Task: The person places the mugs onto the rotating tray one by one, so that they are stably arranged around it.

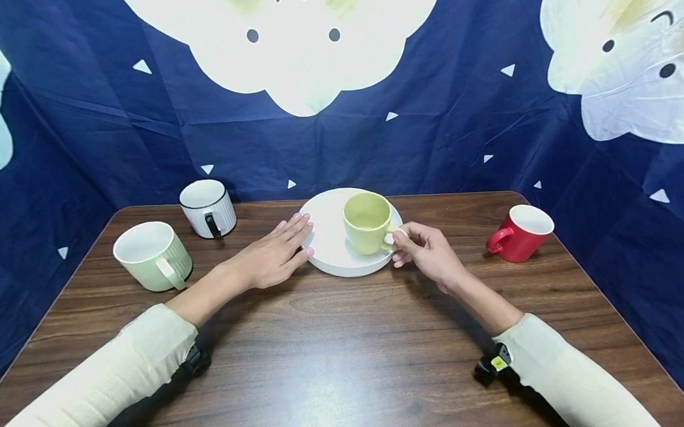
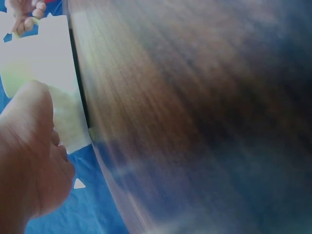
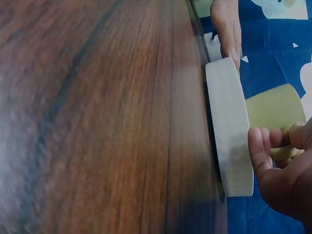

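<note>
A yellow-green mug [image 1: 366, 222] stands upright on a round white raised stand [image 1: 328, 257], its handle towards the right. My right hand [image 1: 432, 250] pinches that handle between thumb and fingers, also visible in the right wrist view, where the mug [image 3: 275, 107] sits against the top of the thick white stand [image 3: 228, 131]. My left hand [image 1: 274, 253] is stretched out with straight fingers, fingertips at the stand's left rim. In the left wrist view its thumb [image 2: 36, 102] overlaps the pale stand [image 2: 46, 53].
On the left of the wooden table [image 1: 326, 345] are a light green mug [image 1: 153, 258] and a white ribbed mug [image 1: 208, 208] with a black handle. A red mug [image 1: 519, 234] stands to the right. Blue cloth [image 1: 338, 148] with clouds hangs behind the table.
</note>
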The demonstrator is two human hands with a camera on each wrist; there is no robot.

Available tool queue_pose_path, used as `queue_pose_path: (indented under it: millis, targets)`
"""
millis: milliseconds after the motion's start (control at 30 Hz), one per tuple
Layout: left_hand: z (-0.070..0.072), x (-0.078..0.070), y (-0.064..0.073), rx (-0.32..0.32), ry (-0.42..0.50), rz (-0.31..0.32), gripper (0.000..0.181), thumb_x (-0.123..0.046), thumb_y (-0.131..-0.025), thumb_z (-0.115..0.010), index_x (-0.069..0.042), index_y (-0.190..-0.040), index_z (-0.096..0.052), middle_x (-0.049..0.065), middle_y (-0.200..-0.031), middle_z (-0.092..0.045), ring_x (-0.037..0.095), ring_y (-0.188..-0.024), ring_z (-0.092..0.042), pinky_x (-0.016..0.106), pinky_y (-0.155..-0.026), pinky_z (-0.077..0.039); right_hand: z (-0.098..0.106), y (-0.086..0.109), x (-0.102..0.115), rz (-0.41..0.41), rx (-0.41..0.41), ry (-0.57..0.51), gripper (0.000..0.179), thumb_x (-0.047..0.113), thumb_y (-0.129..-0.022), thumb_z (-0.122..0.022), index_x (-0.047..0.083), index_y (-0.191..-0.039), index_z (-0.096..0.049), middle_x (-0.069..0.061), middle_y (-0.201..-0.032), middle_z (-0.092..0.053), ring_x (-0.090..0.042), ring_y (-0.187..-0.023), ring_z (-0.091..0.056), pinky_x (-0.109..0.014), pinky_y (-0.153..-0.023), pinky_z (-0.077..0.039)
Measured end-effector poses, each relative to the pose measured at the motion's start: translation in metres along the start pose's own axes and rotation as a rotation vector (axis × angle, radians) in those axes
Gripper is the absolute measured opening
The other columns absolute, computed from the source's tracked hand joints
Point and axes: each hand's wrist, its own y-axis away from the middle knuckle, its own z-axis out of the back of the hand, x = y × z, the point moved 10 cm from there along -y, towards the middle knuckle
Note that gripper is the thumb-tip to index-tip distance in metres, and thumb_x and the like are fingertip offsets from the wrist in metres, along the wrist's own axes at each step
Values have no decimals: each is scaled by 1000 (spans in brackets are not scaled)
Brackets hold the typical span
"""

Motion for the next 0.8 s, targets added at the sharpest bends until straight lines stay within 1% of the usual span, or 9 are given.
queue_pose_path:
  millis: [100, 167, 433, 600, 700, 800]
  targets:
    - [0, 0, 0, 0, 1, -1, 72, -46, -124, -37, -1, -178, -24, 19, -190, -11, 37, -179, -9, 59, -146, -13, -1, 0, 0, 5, 24, 12, 29, 5, -117, -59, -23, -125, -62, -20, -100, -74, -17, -80, -79, -26, -77, -69]
    - [0, 0, -1, -2, 0, -2, 72, -46, -124, -37, 0, -178, -24, 19, -190, -11, 37, -179, -9, 59, -146, -13, -2, 0, 0, 9, 41, 19, 29, 6, -117, -59, -22, -124, -62, -21, -102, -73, -16, -81, -79, -27, -78, -70]
    - [1, -1, 0, -4, 4, -1, 72, -44, -124, -39, 1, -178, -26, 20, -190, -12, 38, -179, -10, 59, -146, -13, -7, -2, 0, -3, 103, 1, 30, 8, -118, -57, -22, -124, -62, -11, -101, -72, -12, -81, -77, -28, -78, -70]
    - [1, -2, 1, -4, 9, 0, 71, -43, -124, -40, 3, -176, -29, 21, -190, -13, 39, -179, -10, 59, -146, -14, -11, -4, 1, 1, 141, 3, 32, 8, -119, -55, -23, -127, -60, -9, -102, -72, -10, -80, -76, -28, -77, -70]
    - [1, -1, 0, -6, 8, 0, 71, -43, -124, -40, 3, -177, -28, 21, -190, -13, 39, -179, -10, 59, -146, -14, -10, -5, 4, 20, 143, 32, 31, 7, -118, -57, -22, -128, -62, -12, -105, -74, -10, -79, -76, -27, -74, -69]
    - [1, 0, 0, -8, 7, 1, 71, -43, -124, -40, 2, -177, -28, 21, -190, -13, 39, -179, -10, 60, -146, -14, -7, -6, 7, 38, 123, 73, 29, 5, -116, -61, -20, -129, -66, -19, -106, -74, -10, -76, -73, -24, -70, -67]
